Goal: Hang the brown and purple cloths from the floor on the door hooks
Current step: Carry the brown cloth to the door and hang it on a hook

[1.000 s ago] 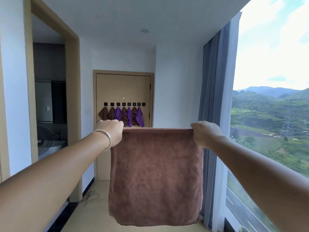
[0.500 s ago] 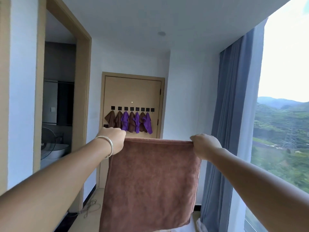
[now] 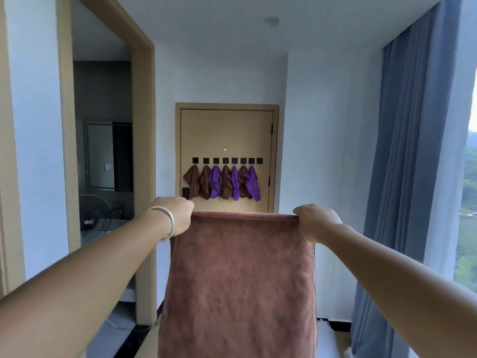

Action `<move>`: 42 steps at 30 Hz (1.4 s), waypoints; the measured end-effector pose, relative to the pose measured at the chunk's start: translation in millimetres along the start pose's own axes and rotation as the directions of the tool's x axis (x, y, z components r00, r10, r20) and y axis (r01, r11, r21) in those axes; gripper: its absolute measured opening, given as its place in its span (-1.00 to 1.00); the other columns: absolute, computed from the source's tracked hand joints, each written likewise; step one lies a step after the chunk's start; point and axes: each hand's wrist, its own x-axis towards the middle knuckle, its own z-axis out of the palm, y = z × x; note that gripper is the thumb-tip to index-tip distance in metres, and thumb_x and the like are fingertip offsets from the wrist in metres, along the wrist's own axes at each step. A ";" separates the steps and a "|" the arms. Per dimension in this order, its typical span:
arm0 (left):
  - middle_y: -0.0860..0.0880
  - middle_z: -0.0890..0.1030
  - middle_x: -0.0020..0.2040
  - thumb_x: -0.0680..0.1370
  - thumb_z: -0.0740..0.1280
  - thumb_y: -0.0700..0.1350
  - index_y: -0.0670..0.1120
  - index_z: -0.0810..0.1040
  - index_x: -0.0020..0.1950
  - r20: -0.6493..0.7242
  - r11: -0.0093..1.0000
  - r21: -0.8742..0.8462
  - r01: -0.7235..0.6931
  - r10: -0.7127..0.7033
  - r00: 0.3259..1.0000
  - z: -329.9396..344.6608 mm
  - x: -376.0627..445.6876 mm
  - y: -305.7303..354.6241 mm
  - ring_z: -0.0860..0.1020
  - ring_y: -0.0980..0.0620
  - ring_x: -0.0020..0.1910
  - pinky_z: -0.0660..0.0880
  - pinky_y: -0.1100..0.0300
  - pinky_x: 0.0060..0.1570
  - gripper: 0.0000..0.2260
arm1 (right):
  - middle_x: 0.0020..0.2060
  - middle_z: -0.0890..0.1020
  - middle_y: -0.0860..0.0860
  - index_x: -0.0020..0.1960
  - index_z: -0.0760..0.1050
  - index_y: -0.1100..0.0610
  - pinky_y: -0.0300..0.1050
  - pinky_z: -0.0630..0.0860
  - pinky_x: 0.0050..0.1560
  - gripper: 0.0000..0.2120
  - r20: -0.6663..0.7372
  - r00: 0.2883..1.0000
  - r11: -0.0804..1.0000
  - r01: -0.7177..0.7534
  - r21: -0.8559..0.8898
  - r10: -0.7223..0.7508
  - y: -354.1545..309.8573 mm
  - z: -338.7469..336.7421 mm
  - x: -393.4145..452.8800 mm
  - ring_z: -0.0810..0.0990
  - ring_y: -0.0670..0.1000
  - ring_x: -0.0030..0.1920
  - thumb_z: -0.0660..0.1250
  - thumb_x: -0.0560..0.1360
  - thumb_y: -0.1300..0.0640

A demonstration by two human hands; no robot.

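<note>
Holding a brown cloth [image 3: 237, 280] stretched out at arm's length in a corridor, facing the door [image 3: 227, 130] at the far end. Gripping the top left corner with the left hand [image 3: 175, 215], a silver bangle [image 3: 167, 226] sitting on that wrist; gripping the top right corner with the right hand [image 3: 315, 223]. Curling the fingers of both hands tightly over the upper hem, pinching the fabric so that the top edge is pulled taut between the two fists and the rest is hanging flat and straight down, out of view at the bottom. Probably spreading it this way to shake out folds and find a corner or a middle point to catch on a hook.

Showing, well ahead on the door, a row of black hooks [image 3: 225, 160], seven of them already carrying small cloths: brown ones [image 3: 192, 180] and purple ones [image 3: 215, 180] bunched side by side. Leaving the rightmost hook [image 3: 259, 160] apparently bare, likely the place meant for this cloth. Judging the task well along, with a walk to the door and a lift to hook height yet to come.

Flanking the scene: an open doorway [image 3: 103, 151] with a fan [image 3: 94, 215] on the left, a blue curtain [image 3: 413, 151] on the right.
</note>
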 end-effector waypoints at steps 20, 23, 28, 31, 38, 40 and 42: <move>-0.01 0.52 -0.17 0.50 0.08 -0.26 -0.06 0.42 -0.10 0.071 0.998 0.011 0.054 -0.054 0.996 113.0 283.6 -32.5 0.50 -0.02 -0.22 0.36 0.16 -0.29 -0.83 | -0.18 0.58 -0.02 0.01 0.53 0.06 -0.16 0.53 -0.24 -0.84 -0.016 1.000 0.999 0.011 0.045 -0.010 4.9 118.1 296.1 0.56 -0.01 -0.18 0.19 0.57 0.23; -0.01 0.54 -0.14 0.51 0.08 -0.27 -0.06 0.46 -0.04 0.059 0.999 -0.018 0.048 -0.047 0.997 136.2 323.5 -38.9 0.52 -0.02 -0.19 0.42 0.14 -0.24 -0.79 | -0.17 0.59 -0.02 0.03 0.54 0.06 -0.14 0.60 -0.16 -0.85 -0.003 1.000 0.998 -0.007 0.055 0.008 0.4 139.8 332.2 0.58 -0.01 -0.18 0.20 0.57 0.19; 0.00 0.53 -0.13 0.52 0.08 -0.26 -0.05 0.46 -0.02 0.023 0.999 -0.048 0.014 -0.013 1.000 174.5 400.0 -56.7 0.54 -0.03 -0.14 0.46 0.12 -0.15 -0.79 | -0.21 0.57 -0.04 -0.02 0.54 0.05 -0.27 0.38 -0.38 -0.84 -0.012 0.999 0.999 -0.045 0.030 0.046 -10.8 171.6 402.1 0.54 -0.06 -0.24 0.19 0.60 0.16; 0.02 0.47 -0.20 0.52 0.08 -0.26 -0.05 0.44 -0.05 0.014 0.998 -0.063 -0.009 0.010 1.000 193.5 449.9 -72.2 0.49 -0.02 -0.18 0.42 0.14 -0.18 -0.81 | -0.21 0.57 -0.04 -0.07 0.49 0.04 -0.26 0.40 -0.32 -0.85 -0.012 0.998 0.998 -0.068 0.014 0.069 -21.4 185.2 447.7 0.53 -0.06 -0.23 0.18 0.60 0.18; 0.01 0.48 -0.18 0.53 0.08 -0.26 -0.08 0.48 0.03 -0.017 0.996 -0.069 -0.051 0.050 0.999 240.3 548.9 -98.8 0.48 0.00 -0.20 0.35 0.18 -0.25 -0.77 | -0.17 0.58 0.00 -0.09 0.46 0.06 -0.20 0.39 -0.28 -0.83 0.024 0.994 0.994 -0.105 -0.024 0.105 -41.6 223.2 536.7 0.56 0.01 -0.17 0.14 0.55 0.26; -0.01 0.51 -0.12 0.54 0.08 -0.25 -0.07 0.49 0.05 -0.011 0.996 -0.068 -0.061 0.060 0.998 256.8 570.5 -100.4 0.48 0.00 -0.18 0.33 0.19 -0.26 -0.77 | -0.17 0.58 0.00 -0.10 0.47 0.06 -0.20 0.41 -0.27 -0.85 0.034 0.994 0.994 -0.106 -0.034 0.107 -44.3 237.3 556.6 0.57 0.01 -0.16 0.17 0.55 0.25; -0.02 0.51 -0.11 0.55 0.09 -0.25 -0.08 0.49 0.06 0.002 0.996 -0.059 -0.069 0.069 0.998 272.3 591.4 -101.7 0.47 0.01 -0.18 0.32 0.20 -0.27 -0.78 | -0.20 0.57 -0.01 -0.12 0.46 0.06 -0.21 0.39 -0.30 -0.85 0.040 0.993 0.993 -0.110 -0.034 0.111 -45.2 251.4 576.9 0.56 0.00 -0.18 0.18 0.54 0.24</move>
